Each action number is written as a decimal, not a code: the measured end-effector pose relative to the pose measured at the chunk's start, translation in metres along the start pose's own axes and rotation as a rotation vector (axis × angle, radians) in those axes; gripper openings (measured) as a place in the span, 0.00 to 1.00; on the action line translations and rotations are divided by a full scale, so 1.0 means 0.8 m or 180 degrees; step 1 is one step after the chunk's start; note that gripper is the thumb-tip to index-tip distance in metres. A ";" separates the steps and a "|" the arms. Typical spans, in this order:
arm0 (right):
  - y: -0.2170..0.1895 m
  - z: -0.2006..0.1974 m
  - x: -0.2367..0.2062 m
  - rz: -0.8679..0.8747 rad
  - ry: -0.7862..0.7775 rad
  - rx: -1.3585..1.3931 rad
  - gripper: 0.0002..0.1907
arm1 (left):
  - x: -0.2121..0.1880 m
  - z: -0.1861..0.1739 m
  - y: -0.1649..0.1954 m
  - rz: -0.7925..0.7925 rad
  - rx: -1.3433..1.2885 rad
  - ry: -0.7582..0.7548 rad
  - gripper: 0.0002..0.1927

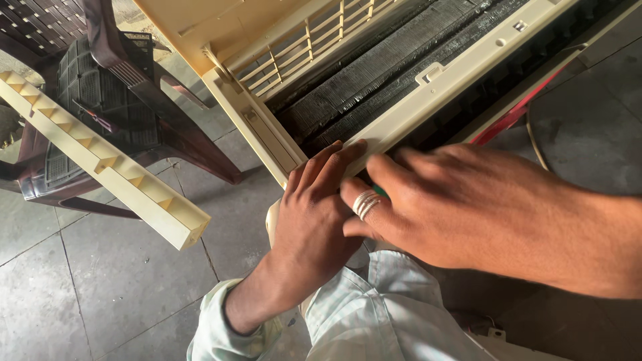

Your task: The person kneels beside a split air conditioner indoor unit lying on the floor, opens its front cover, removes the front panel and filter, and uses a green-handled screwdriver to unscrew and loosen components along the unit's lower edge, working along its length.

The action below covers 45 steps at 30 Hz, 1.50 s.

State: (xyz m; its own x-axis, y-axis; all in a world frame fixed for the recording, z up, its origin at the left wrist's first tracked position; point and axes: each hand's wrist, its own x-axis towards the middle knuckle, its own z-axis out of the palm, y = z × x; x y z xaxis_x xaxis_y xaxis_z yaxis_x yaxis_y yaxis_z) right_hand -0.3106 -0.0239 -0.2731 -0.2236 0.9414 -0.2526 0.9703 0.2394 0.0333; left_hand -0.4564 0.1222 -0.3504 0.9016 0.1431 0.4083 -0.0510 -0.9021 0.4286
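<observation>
left hand [314, 214]: my fingers lay flat, together, on the cream frame [428, 100]
right hand [461, 207]: pinched something green [380, 192]

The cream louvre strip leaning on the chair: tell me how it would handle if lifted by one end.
The louvre strip looks like thin moulded plastic, so probably light for its length. It is long and narrow, so it may flex or sag. It rests tilted across the chair with one end overhanging, so a nudge could well slide it off.
</observation>
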 end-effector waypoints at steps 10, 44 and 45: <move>0.000 -0.037 0.011 0.0140 -0.0806 0.1231 0.14 | 0.002 -0.007 -0.006 0.0259 0.0292 -0.0378 0.27; -0.059 -0.011 -0.025 -0.0228 0.1390 -0.1647 0.21 | 0.002 -0.007 -0.012 0.0635 0.0137 -0.0013 0.27; -0.058 -0.010 -0.026 -0.0328 0.1357 -0.1783 0.15 | 0.000 -0.009 -0.014 0.0584 -0.0016 -0.0014 0.27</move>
State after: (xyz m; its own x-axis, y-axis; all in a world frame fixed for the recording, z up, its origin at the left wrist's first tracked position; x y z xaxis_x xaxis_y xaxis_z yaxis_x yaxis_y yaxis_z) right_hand -0.3514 -0.0525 -0.2619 -0.4392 0.8910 0.1153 0.7749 0.3107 0.5505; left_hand -0.4592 0.1354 -0.3495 0.8788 -0.0256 0.4765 -0.2169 -0.9108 0.3512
